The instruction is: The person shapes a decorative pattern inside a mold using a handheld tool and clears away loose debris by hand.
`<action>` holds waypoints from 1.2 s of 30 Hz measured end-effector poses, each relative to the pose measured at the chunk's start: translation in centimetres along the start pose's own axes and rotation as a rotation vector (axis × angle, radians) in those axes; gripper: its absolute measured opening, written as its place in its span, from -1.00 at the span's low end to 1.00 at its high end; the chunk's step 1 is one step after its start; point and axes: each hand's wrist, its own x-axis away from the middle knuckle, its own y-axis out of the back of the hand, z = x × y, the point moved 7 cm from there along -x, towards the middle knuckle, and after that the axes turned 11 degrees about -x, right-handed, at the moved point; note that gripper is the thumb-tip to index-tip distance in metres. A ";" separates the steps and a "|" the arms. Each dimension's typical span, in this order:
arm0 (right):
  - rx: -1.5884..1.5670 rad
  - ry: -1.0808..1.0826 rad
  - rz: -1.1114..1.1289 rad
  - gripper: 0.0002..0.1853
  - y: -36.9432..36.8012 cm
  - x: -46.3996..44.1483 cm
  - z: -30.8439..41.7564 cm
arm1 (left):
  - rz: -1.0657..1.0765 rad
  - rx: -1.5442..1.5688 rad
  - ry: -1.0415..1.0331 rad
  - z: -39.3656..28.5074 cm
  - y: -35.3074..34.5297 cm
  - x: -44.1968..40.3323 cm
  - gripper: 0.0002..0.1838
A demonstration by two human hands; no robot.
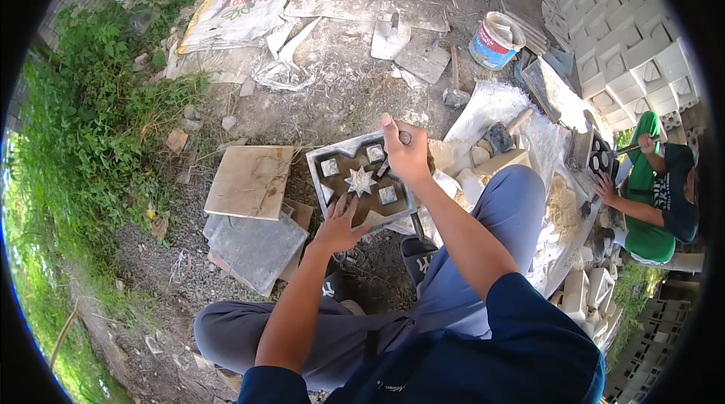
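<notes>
A square metal mould (313, 170) lies in front of me, with brown material inside around a star-shaped piece (360, 180) and several small square blocks (387, 195). My left hand (340, 224) rests on its near left part, fingers apart on the brown surface. At the right side of the mould my right hand (406, 153) is wrapped round a tool handle, its thumb pointing up. The tool's lower end reaches into the mould by the upper right block. A dark bar (418, 226) sticks out from the mould's near right corner.
Stacked flat boards (249, 181) lie left of the mould. White sheeting (483, 113) with rubble, a hammer (498, 137) and powder is on the right. A bucket (496, 41) stands beyond. Another person (668, 192) works at the far right beside patterned blocks (642, 49).
</notes>
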 end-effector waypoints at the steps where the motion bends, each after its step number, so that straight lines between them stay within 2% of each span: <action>1: -0.009 0.035 -0.005 -0.49 0.1 0.6 0.9 | -0.014 -0.015 -0.007 0.1 0.1 -0.1 -0.03; 4: -0.069 0.100 0.057 -0.48 -0.2 1.6 2.0 | -0.049 -0.025 -0.019 0.5 -0.5 0.3 -0.04; 6: 0.029 0.036 0.094 -0.47 -0.7 0.5 0.1 | -0.054 -0.021 -0.015 0.3 -0.3 0.0 -0.03; 8: -0.023 -0.047 0.036 -0.46 0.0 0.2 -1.7 | -0.056 -0.015 -0.025 0.1 -0.6 -0.2 -0.03; 10: -0.110 0.047 -0.030 -0.48 0.5 0.9 0.3 | -0.024 -0.010 -0.008 0.3 -0.2 -0.1 -0.04; 12: -0.143 0.103 0.009 -0.49 0.1 1.7 0.6 | -0.047 -0.017 -0.016 0.5 -0.3 0.3 -0.04; 14: -0.001 0.097 -0.028 -0.49 0.1 1.2 -1.0 | -0.033 -0.006 -0.018 0.4 -0.5 0.0 -0.02; 15: 0.017 -0.011 -0.030 -0.48 -0.1 0.4 -1.5 | -0.006 0.006 -0.013 0.3 -0.3 0.0 -0.03; 16: 0.018 -0.004 -0.037 -0.48 0.3 0.4 -1.2 | -0.009 0.001 -0.021 -0.1 0.0 -0.2 -0.03; 18: -0.230 0.063 -0.075 -0.46 0.5 1.0 -0.3 | 0.023 0.012 0.007 0.2 -0.1 -0.2 -0.03; 19: -0.244 0.117 -0.073 -0.45 0.9 1.2 -0.4 | -0.020 -0.011 0.002 0.2 -0.1 -0.1 -0.04; 20: -0.245 0.107 -0.073 -0.45 0.7 1.2 -1.3 | -0.012 -0.008 0.007 0.5 -0.4 0.2 -0.04; 22: 0.004 -0.009 -0.003 -0.44 0.6 0.6 -3.4 | -0.030 0.001 -0.001 0.3 -0.4 0.0 -0.01; 24: -0.034 0.004 -0.050 -0.44 1.1 0.4 -2.9 | -0.024 -0.002 -0.015 0.0 -0.2 -0.4 -0.02; 26: -0.247 0.193 0.021 -0.45 0.4 1.8 0.6 | 0.002 -0.003 -0.015 0.4 -0.3 -0.3 -0.03; 27: -0.242 0.276 0.047 -0.47 0.7 2.4 1.2 | -0.022 0.004 -0.019 0.4 -0.3 -0.2 -0.03; 28: -0.246 0.266 0.035 -0.47 0.6 2.4 0.4 | -0.007 -0.003 -0.018 0.6 -0.4 -0.1 -0.03; 30: -0.139 -0.058 -0.010 -0.49 0.6 1.3 -3.1 | -0.019 0.002 -0.004 0.3 -0.2 0.0 -0.03; 32: -0.117 -0.027 0.006 -0.46 0.9 0.0 -3.3 | -0.012 -0.005 0.001 0.0 0.3 0.0 -0.03; 35: -0.219 0.227 0.105 -0.45 0.3 1.8 1.9 | -0.032 -0.010 -0.006 0.4 -0.2 0.0 -0.03; 36: -0.222 0.226 0.116 -0.45 -0.1 1.8 1.5 | -0.038 -0.005 0.002 0.7 -0.2 0.0 -0.03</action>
